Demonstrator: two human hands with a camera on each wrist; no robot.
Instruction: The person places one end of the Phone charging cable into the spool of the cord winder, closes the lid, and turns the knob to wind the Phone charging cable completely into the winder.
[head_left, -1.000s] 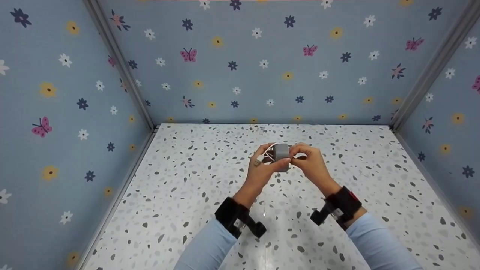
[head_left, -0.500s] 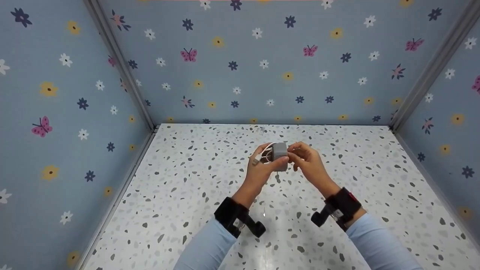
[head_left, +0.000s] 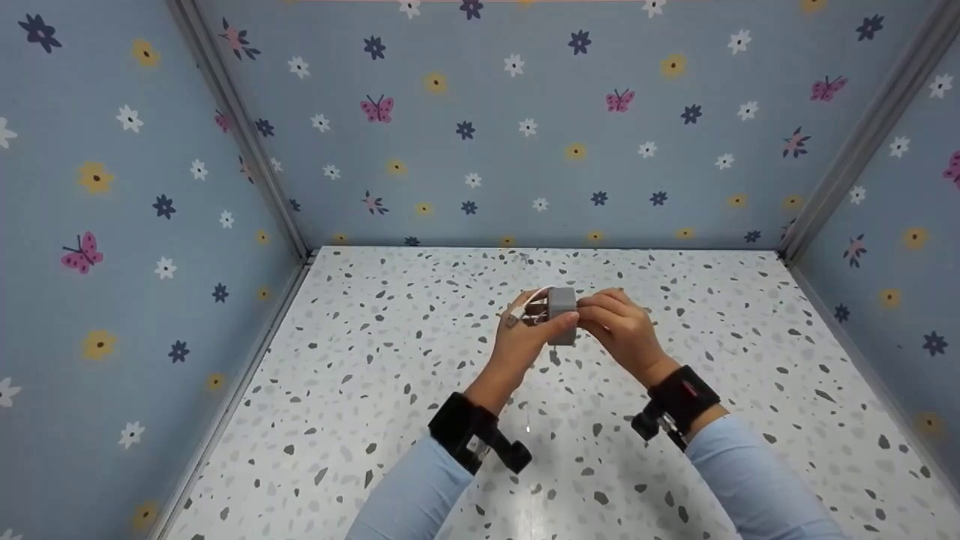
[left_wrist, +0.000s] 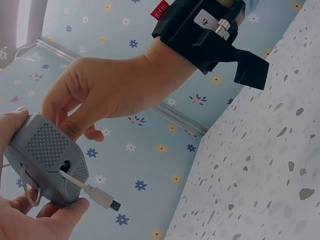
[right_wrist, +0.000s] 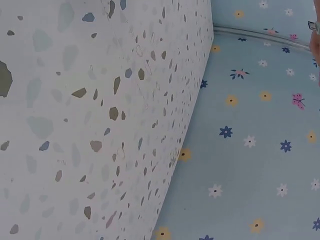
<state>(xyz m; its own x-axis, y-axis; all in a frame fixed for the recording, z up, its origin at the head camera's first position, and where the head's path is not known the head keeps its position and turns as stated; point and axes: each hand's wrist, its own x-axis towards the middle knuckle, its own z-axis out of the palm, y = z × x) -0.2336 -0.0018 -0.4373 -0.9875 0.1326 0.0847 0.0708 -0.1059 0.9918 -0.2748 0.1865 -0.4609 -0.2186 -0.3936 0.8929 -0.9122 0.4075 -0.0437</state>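
Observation:
A grey box-shaped device [head_left: 562,300] with diamond-textured faces is held up above the table by my left hand [head_left: 519,343], thumb on its near side. From a hole in it comes a white USB cable, whose micro-USB plug [left_wrist: 103,198] hangs free in the left wrist view. The cable's larger USB plug [head_left: 514,320] lies over the left hand's fingers. My right hand [head_left: 621,330] has its fingers bent together against the box's right side; in the left wrist view its fingertips go behind the box, so what exactly they pinch is hidden.
Below the hands spreads a white speckled tabletop [head_left: 420,375]. Blue flowered panels [head_left: 480,127] stand behind it and on both sides, joined by grey metal posts [head_left: 240,127]. The right wrist view shows mostly table and panel, with a sliver of skin at its right edge.
My right hand has turned at the wrist, its fingers coming closer together at the box's right side. The left hand and the box have barely shifted.

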